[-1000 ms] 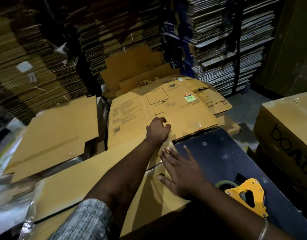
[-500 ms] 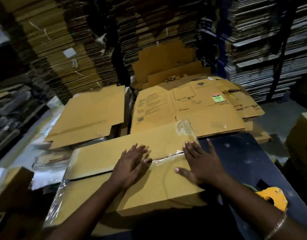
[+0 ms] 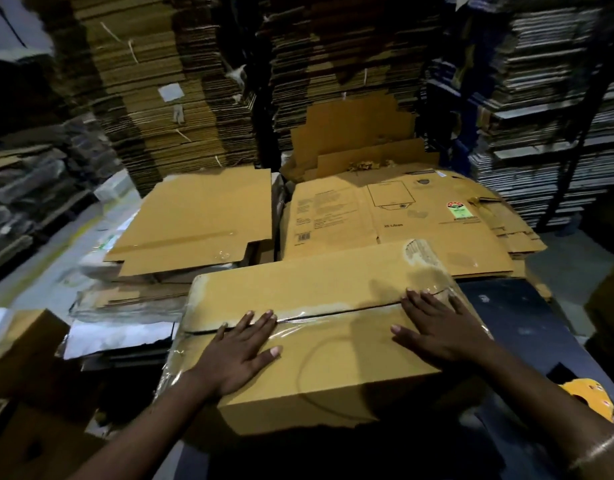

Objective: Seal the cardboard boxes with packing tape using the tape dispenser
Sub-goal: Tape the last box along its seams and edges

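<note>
A brown cardboard box (image 3: 326, 368) lies in front of me on a dark table (image 3: 527, 327). Clear packing tape (image 3: 319, 315) runs along the seam between its two top flaps. My left hand (image 3: 241, 351) presses flat on the near flap, fingertips at the seam. My right hand (image 3: 437, 330) lies flat with spread fingers across the seam near the box's right end. The yellow tape dispenser (image 3: 591, 401) rests on the table at the lower right, partly behind my right forearm.
Flattened cartons lie beyond the box: a plain stack (image 3: 198, 220) at left, a printed stack (image 3: 392, 216) at right. Tall piles of folded cardboard (image 3: 180, 84) fill the background. A small box (image 3: 21, 344) sits at lower left, another box (image 3: 610, 303) at the right edge.
My left hand came back from the far flap and pressed down on the near flap, then slid left along the seam. The far flap now lies closed. My right hand stayed flat.
</note>
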`<state>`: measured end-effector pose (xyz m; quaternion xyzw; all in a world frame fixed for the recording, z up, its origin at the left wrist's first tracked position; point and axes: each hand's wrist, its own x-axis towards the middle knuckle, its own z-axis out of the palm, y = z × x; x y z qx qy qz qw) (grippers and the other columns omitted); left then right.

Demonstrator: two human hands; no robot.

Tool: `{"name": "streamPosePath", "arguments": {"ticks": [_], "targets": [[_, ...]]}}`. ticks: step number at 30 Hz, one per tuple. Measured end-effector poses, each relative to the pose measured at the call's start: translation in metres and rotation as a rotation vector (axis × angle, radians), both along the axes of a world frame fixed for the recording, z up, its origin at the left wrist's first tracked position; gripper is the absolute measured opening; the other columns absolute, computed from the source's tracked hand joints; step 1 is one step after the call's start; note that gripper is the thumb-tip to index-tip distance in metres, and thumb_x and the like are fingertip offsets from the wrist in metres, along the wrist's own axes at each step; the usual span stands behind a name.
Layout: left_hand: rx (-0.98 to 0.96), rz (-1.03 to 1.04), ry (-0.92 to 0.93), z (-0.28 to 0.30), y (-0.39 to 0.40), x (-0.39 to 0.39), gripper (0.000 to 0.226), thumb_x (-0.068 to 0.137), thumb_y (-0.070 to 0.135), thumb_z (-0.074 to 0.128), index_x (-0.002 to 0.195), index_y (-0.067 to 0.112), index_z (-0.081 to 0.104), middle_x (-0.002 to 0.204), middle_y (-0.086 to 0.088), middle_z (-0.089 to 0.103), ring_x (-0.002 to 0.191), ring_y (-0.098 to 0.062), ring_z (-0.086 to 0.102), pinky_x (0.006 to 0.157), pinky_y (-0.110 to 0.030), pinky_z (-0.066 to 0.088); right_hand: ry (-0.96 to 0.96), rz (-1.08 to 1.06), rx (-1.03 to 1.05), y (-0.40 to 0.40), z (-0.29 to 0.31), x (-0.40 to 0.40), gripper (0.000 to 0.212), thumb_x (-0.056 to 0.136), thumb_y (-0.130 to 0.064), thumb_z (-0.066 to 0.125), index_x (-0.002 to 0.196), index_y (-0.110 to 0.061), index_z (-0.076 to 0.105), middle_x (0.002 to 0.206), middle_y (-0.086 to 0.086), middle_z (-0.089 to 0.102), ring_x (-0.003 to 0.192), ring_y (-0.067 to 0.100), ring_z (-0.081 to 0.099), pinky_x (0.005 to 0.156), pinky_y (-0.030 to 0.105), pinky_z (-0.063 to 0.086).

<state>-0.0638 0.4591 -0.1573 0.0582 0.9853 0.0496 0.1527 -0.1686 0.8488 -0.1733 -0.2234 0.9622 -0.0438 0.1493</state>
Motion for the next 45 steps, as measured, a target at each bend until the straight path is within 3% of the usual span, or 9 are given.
{"name": "streamPosePath", "arguments": {"ticks": [7,13,18,22,28,31,36,42,45], "targets": [[0.049,-0.075,-0.031,-0.008,-0.019,-0.004,0.075,0.092,0.076,0.012,0.154,0.043,-0.014,0.158,0.025,-0.022,0.148,-0.006,-0.022,0.121,-0.047,-0.005,0.027,-0.237,0.050,-0.046,0.007,0.020,0.084,0.091,-0.077,0.015,0.159,-0.030,0.004,0.168,-0.004,-0.005,0.154,0.019,-0.001,0.119,0.061,0.006],[0.043,-0.029,0.066,-0.010,-0.057,-0.002,0.073,0.091,0.075,0.003,0.155,0.042,-0.012,0.159,0.022,-0.019,0.150,-0.010,-0.017,0.122,-0.047,-0.003,-0.012,-0.344,0.035,-0.067,0.008,0.033,0.094,0.075,-0.087,-0.002,0.157,-0.042,-0.002,0.166,-0.009,-0.010,0.154,0.017,-0.005,0.120,0.060,0.004],[0.027,0.009,0.080,-0.016,-0.056,-0.003,0.091,0.076,0.082,-0.011,0.155,0.037,-0.015,0.158,0.019,-0.024,0.149,-0.014,-0.020,0.121,-0.051,-0.005,-0.016,-0.437,0.079,-0.093,0.014,0.039,0.085,0.087,-0.083,0.009,0.158,-0.037,0.000,0.167,-0.006,-0.009,0.154,0.023,0.000,0.118,0.064,0.008],[0.139,-0.003,0.102,-0.015,-0.061,0.000,0.083,0.089,0.075,0.001,0.156,0.028,-0.015,0.159,0.015,-0.021,0.149,-0.013,-0.019,0.121,-0.049,-0.008,-0.009,-0.339,-0.001,-0.135,0.013,0.055,0.075,0.090,-0.080,0.012,0.156,-0.046,0.003,0.167,-0.009,-0.004,0.154,0.026,0.000,0.117,0.064,0.007],[0.805,0.221,0.448,0.008,-0.076,0.023,0.049,0.105,0.022,0.045,0.153,0.020,0.034,0.153,0.011,0.024,0.139,-0.001,0.015,0.114,-0.024,0.016,0.008,-0.381,0.042,-0.148,0.008,0.060,0.075,0.086,-0.084,0.008,0.154,-0.052,0.001,0.167,-0.008,-0.006,0.154,0.026,-0.002,0.116,0.065,0.007],[0.736,0.321,0.561,-0.009,-0.095,0.035,0.047,0.101,0.009,0.049,0.148,0.014,0.046,0.154,-0.005,0.041,0.145,-0.016,0.030,0.118,-0.034,0.029,0.010,-0.413,0.070,-0.165,0.011,0.065,0.080,0.089,-0.080,0.012,0.158,-0.040,0.000,0.168,-0.001,-0.008,0.154,0.027,-0.002,0.118,0.064,0.008],[0.377,0.303,0.297,-0.031,-0.110,0.043,0.062,0.097,0.014,0.039,0.157,0.020,0.025,0.165,0.004,0.016,0.153,-0.017,0.004,0.120,-0.049,0.023,0.073,-0.400,-0.026,-0.232,0.004,0.087,0.093,0.094,-0.074,0.025,0.159,-0.010,0.010,0.168,0.008,0.002,0.154,0.023,0.003,0.119,0.058,0.011],[0.511,0.311,0.260,-0.025,-0.109,0.044,0.062,0.100,0.017,0.040,0.159,0.019,0.020,0.166,0.006,0.008,0.153,-0.015,-0.008,0.124,-0.042,0.012,0.132,-0.352,-0.080,-0.261,0.007,0.100,0.073,0.092,-0.071,0.032,0.156,-0.038,0.018,0.167,-0.002,0.015,0.152,0.032,0.015,0.111,0.068,0.019],[0.634,0.308,0.297,-0.030,-0.110,0.046,0.062,0.103,0.016,0.046,0.158,0.020,0.020,0.164,0.011,0.001,0.152,-0.016,-0.013,0.119,-0.031,0.004,0.100,-0.330,-0.076,-0.284,0.007,0.109,0.079,0.087,-0.076,0.028,0.155,-0.035,0.021,0.167,-0.008,0.013,0.152,0.032,0.013,0.107,0.075,0.014]]}}
